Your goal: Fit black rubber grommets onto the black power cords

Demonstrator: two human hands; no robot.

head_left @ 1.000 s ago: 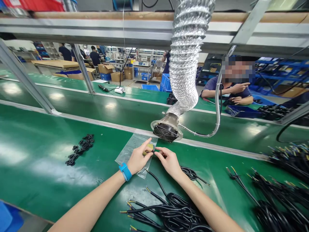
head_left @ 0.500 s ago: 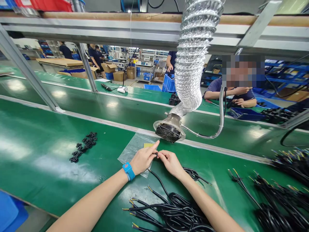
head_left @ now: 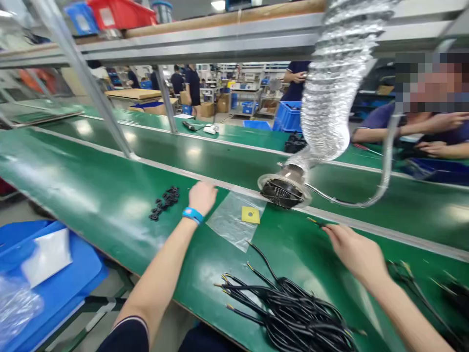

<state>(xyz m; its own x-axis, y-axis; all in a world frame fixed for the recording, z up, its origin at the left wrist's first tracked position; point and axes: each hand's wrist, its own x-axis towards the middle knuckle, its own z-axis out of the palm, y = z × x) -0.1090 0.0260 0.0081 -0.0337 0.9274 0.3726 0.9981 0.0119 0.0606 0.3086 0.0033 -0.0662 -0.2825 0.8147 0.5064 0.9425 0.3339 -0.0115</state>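
My right hand point(head_left: 355, 252), out to the right, pinches a black cable point(head_left: 321, 225) close to its end, where a bare yellowish wire tip sticks out. The rest of that cable is mostly hidden by the hand and arm. My left hand point(head_left: 202, 198), wearing a blue wristband, is blurred over the green bench between the small black plastic parts point(head_left: 164, 203) and a clear plastic bag point(head_left: 229, 222). Its fingers point away and cannot be made out. A yellow square piece with a hole point(head_left: 250, 215) lies on the bag. Coiled black cables point(head_left: 293, 313) are heaped nearest me.
A round fan intake point(head_left: 284, 190) on a silver duct point(head_left: 326, 107) hangs low over the bench. A metal post point(head_left: 91, 88) rises at left. Blue bins point(head_left: 84, 274) sit below the left edge. Across the bench a co-worker point(head_left: 432, 122) handles something.
My hands, together over the bag before, are now apart: the left toward the black parts, the right rightward with a cable. The view has swung left.
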